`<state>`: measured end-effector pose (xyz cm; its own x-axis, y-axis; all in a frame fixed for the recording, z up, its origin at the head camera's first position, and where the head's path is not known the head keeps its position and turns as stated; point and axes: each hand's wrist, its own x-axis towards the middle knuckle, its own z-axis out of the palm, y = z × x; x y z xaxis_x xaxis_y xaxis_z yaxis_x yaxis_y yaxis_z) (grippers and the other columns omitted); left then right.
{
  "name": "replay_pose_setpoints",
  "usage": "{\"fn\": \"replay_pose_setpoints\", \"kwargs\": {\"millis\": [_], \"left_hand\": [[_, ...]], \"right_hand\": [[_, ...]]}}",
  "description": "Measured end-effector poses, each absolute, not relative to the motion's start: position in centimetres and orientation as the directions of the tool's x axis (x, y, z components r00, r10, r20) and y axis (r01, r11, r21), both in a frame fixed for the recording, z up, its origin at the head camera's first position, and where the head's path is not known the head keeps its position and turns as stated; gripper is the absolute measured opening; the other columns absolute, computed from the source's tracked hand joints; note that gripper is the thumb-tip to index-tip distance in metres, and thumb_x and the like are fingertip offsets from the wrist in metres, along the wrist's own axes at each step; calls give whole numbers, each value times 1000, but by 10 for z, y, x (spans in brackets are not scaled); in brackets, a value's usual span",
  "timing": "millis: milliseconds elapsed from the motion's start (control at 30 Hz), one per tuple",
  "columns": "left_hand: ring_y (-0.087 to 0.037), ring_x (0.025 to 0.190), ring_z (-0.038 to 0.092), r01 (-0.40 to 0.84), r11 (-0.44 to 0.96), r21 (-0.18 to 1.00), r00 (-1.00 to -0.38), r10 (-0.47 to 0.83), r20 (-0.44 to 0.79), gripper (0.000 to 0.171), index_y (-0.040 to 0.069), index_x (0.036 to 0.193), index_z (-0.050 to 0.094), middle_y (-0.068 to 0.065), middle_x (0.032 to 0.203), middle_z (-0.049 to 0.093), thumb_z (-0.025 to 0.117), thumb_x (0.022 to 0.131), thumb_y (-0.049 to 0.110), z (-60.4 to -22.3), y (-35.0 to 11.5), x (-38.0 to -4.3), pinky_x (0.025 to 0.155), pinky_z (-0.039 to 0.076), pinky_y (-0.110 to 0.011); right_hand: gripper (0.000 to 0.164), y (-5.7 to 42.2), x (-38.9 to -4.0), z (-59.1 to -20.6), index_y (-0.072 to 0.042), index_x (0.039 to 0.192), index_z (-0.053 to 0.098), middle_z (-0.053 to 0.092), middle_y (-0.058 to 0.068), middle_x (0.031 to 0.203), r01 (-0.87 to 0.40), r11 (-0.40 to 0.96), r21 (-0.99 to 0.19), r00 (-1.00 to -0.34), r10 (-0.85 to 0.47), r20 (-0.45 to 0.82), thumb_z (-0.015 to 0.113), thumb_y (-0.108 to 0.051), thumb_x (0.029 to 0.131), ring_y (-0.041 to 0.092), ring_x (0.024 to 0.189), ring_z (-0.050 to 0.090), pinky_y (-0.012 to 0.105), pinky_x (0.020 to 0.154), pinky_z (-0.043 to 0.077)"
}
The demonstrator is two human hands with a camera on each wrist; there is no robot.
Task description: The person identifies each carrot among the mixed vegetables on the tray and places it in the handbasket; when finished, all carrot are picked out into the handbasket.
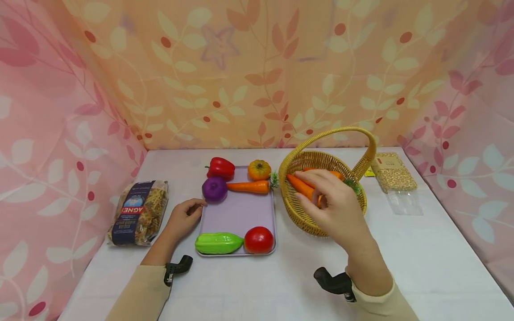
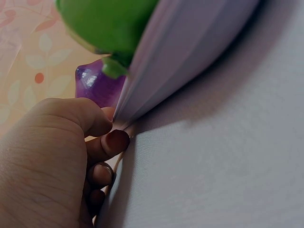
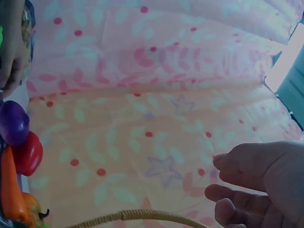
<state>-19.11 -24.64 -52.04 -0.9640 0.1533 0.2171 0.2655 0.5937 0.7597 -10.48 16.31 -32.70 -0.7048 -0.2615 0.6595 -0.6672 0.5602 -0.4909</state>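
Observation:
At the left rim of a lilac tray (image 1: 237, 214), my left hand (image 1: 186, 218) pinches the edge between thumb and fingers, as the left wrist view shows. On the tray lie a purple round vegetable (image 1: 214, 189), a red bell pepper (image 1: 221, 168), a small pumpkin (image 1: 259, 170), a carrot (image 1: 249, 187), a green ridged vegetable (image 1: 218, 243) and a tomato (image 1: 259, 240). My right hand (image 1: 335, 207) hovers over a wicker basket (image 1: 299, 214), thumb and fingers parted with nothing between them. Carrots (image 1: 299, 186) lie in the basket, partly hidden by that hand.
The basket's tall arched handle (image 1: 333, 131) rises behind my right hand. A pasta bag (image 1: 138, 213) lies left of the tray, and a clear bag of grains (image 1: 393, 171) lies right of the basket. Patterned cloth walls (image 1: 261, 76) enclose the white table (image 1: 261, 290).

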Motion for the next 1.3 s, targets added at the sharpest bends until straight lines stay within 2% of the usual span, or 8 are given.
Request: {"fn": "replay_pose_setpoints", "kwargs": {"millis": [400, 633, 733, 800, 900, 1000, 1133, 1300], "left_hand": [[-20, 80, 54, 255, 596, 762, -967, 153, 203, 20, 9, 112, 75, -7, 98, 69, 63, 98, 2, -522, -247, -192, 72, 45, -30], [-20, 79, 53, 256, 587, 768, -967, 153, 205, 19, 8, 112, 75, -6, 96, 69, 63, 98, 2, -520, -247, -192, 70, 45, -29], [-20, 77, 53, 256, 586, 769, -967, 153, 205, 18, 8, 111, 75, -6, 93, 68, 64, 98, 2, -520, -246, -191, 69, 44, -29], [-19, 77, 53, 254, 587, 769, -967, 153, 202, 18, 8, 111, 75, -5, 93, 68, 64, 98, 3, -519, -246, -191, 69, 44, -29], [-19, 78, 53, 251, 589, 768, -968, 155, 197, 19, 7, 112, 75, -6, 94, 68, 63, 98, 3, -519, -246, -191, 69, 44, -29], [-18, 78, 53, 255, 594, 763, -967, 158, 201, 19, 7, 112, 75, -6, 95, 68, 63, 98, 3, -519, -246, -191, 69, 45, -29], [-18, 77, 52, 259, 593, 762, -966, 154, 209, 19, 7, 111, 75, -6, 93, 68, 63, 97, 1, -521, -246, -191, 69, 44, -28], [-18, 78, 53, 250, 596, 763, -968, 147, 202, 19, 7, 112, 75, -7, 95, 69, 63, 97, 2, -521, -246, -192, 70, 45, -28]], "right_hand": [[46, 115, -129, -365, -8, 133, 66, 63, 3, 123, -635, 622, -459, -760, -395, 516, 79, -15, 89, 11, 75, 53, 21, 62, 48], [48, 90, -148, -397, -10, 137, 64, 61, 2, 129, -544, 633, -551, -839, -410, 358, 77, -21, 91, 14, 76, 56, 24, 62, 48], [53, 83, -158, -416, -10, 142, 60, 58, 2, 137, -473, 647, -598, -879, -395, 268, 76, -23, 92, 18, 85, 61, 28, 70, 53], [59, 80, -164, -428, -9, 146, 55, 53, 7, 146, -427, 665, -613, -900, -379, 215, 76, -24, 92, 23, 102, 65, 33, 84, 55], [71, 78, -170, -442, -7, 153, 46, 39, 14, 159, -362, 691, -625, -926, -346, 153, 76, -26, 92, 32, 133, 53, 46, 108, 44], [80, 77, -175, -453, -7, 159, 35, 26, 18, 166, -302, 707, -639, -946, -307, 107, 75, -29, 94, 37, 149, 30, 53, 118, 26], [78, 75, -179, -465, -9, 163, 26, 15, 16, 169, -224, 714, -663, -965, -257, 50, 67, -29, 99, 41, 152, 16, 54, 120, 18], [68, 72, -180, -470, -2, 160, 30, 25, 24, 164, -230, 735, -638, -969, -236, 77, 61, -21, 103, 47, 150, 20, 56, 120, 17]]}}
